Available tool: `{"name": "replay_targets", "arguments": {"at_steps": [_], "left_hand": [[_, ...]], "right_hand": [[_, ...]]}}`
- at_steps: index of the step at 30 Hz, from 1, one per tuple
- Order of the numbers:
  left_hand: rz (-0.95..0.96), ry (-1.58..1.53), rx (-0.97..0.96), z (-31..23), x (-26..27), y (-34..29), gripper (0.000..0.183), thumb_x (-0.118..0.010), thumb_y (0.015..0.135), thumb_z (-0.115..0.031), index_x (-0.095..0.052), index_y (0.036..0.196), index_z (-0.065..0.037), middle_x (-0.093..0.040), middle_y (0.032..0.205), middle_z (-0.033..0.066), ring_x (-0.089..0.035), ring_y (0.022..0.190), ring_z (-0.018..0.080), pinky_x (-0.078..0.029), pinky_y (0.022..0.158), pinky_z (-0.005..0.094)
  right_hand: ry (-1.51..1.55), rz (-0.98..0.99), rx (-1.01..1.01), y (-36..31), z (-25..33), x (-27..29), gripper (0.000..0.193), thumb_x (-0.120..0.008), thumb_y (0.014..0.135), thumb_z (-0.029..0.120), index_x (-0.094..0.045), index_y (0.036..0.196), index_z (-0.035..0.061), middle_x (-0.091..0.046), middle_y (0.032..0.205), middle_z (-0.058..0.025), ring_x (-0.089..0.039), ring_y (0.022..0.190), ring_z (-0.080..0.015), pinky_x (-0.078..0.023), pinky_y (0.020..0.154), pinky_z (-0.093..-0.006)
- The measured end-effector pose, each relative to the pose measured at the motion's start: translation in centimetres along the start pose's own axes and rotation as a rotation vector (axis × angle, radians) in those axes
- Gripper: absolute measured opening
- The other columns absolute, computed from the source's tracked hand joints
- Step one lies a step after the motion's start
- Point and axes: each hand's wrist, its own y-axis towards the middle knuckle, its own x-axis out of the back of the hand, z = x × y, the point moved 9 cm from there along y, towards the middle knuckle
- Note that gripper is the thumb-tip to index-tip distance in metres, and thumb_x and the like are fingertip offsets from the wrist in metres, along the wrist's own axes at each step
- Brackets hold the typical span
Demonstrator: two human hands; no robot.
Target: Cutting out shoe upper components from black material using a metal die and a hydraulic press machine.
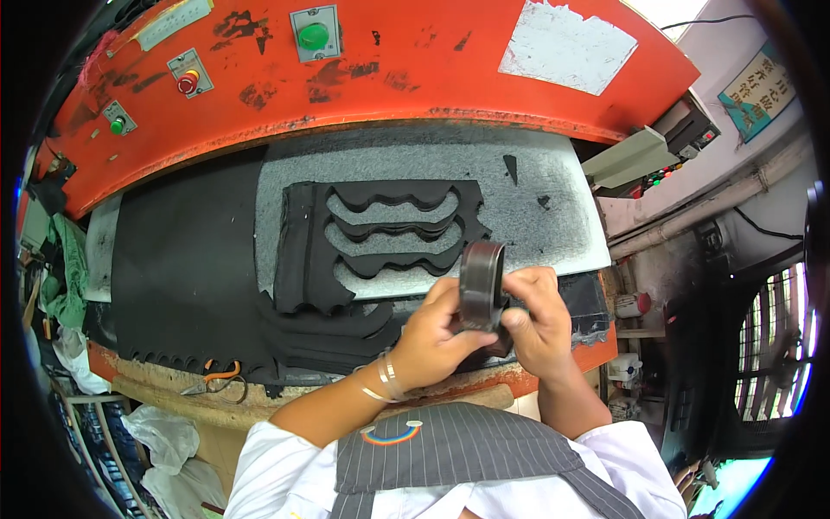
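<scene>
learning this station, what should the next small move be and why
Probably lower the dark curved band onto the wide black sheet: the left hand and right hand hold it between them, and that sheet's middle shows no cutouts.

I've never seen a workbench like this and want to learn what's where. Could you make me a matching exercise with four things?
Things:
1. Scissors
2. Dark looped band
3. Large green button
4. Black sheet with wavy openings

Places or states:
A. On the orange-red panel
B. Lying on the grey board
C. Orange-handled, near the bench's left front
D. Between left hand and right hand

Pairs: 1-C, 2-D, 3-A, 4-B
</scene>
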Motion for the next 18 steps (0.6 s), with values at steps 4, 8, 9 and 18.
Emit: {"name": "replay_targets", "arguments": {"at_steps": [4, 8, 9, 18], "left_hand": [[0.080, 0.050, -0.020, -2.4, 1.5, -2.1, 0.047, -0.080, 0.071, -0.010, -0.057, 0.112, 0.000, -0.049, 0.115, 0.0081, -0.054, 0.108, 0.0180, -0.046, 0.091, 0.0303], [0.133, 0.262, -0.075, -3.3, 1.1, -3.6, 0.052, -0.084, 0.066, -0.020, -0.060, 0.108, -0.003, -0.054, 0.106, 0.0109, -0.056, 0.101, 0.0254, -0.045, 0.087, 0.0343], [0.138, 0.257, -0.079, -3.8, 1.0, -3.7, 0.052, -0.084, 0.066, -0.020, -0.060, 0.108, -0.003, -0.054, 0.106, 0.0109, -0.056, 0.101, 0.0254, -0.045, 0.087, 0.0343], [0.028, 0.421, -0.200, -4.3, 0.0, -2.7, 0.062, -0.089, 0.055, -0.036, -0.060, 0.095, 0.002, -0.059, 0.098, 0.0110, -0.058, 0.091, 0.0243, -0.047, 0.082, 0.0335]], "right_hand": [[0.343, 0.378, -0.257, -2.2, -0.7, -3.9, 0.053, -0.072, 0.078, 0.012, -0.051, 0.125, 0.0002, -0.059, 0.113, -0.0161, -0.055, 0.111, -0.0325, -0.044, 0.091, -0.0388], [0.387, 0.387, -0.279, -3.4, -0.3, -5.8, 0.044, -0.069, 0.075, 0.005, -0.056, 0.116, 0.0009, -0.060, 0.112, -0.0156, -0.061, 0.102, -0.0294, -0.048, 0.086, -0.0363], [0.395, 0.335, -0.287, -3.5, -0.1, -5.8, 0.042, -0.069, 0.075, 0.004, -0.057, 0.115, 0.0014, -0.061, 0.110, -0.0151, -0.061, 0.101, -0.0286, -0.048, 0.085, -0.0356], [0.667, 0.088, -0.377, -2.9, -1.8, -5.7, 0.031, -0.071, 0.074, 0.000, -0.063, 0.103, 0.0017, -0.068, 0.090, -0.0091, -0.066, 0.081, -0.0180, -0.051, 0.073, -0.0277]]}}
